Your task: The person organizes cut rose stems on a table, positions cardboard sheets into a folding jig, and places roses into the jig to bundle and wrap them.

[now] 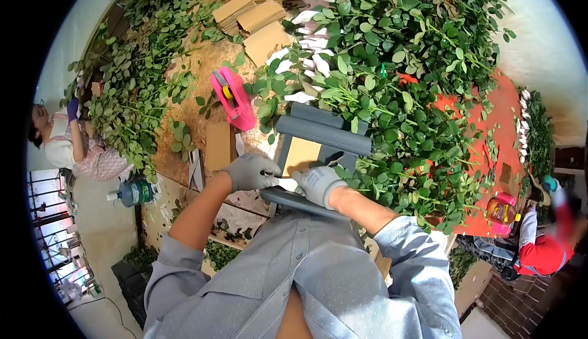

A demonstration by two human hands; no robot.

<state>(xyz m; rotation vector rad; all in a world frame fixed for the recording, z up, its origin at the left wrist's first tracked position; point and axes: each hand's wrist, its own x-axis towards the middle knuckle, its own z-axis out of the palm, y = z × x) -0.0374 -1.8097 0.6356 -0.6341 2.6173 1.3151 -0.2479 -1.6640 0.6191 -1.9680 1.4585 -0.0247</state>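
Note:
Both my hands wear grey gloves and work close to my waist at a dark grey stand with ribbed, padded bars (324, 134). My left hand (250, 172) is closed, its fingertips at the left edge of a small white sheet (286, 184). From the other side my right hand (317, 184) has curled fingers on the same sheet. A piece of tan cardboard (302, 156) lies flat on the stand just beyond my fingers. The lower padded bar (300, 202) runs beneath my hands, against my shirt.
A pink tape dispenser (234, 99), cardboard sheets (257, 17) and scissors (196, 170) lie on the wooden table. Leafy stems (404, 94) with white-wrapped ends (317, 45) pile up on the right. One person (70, 137) stands left, another in red (545, 250) right.

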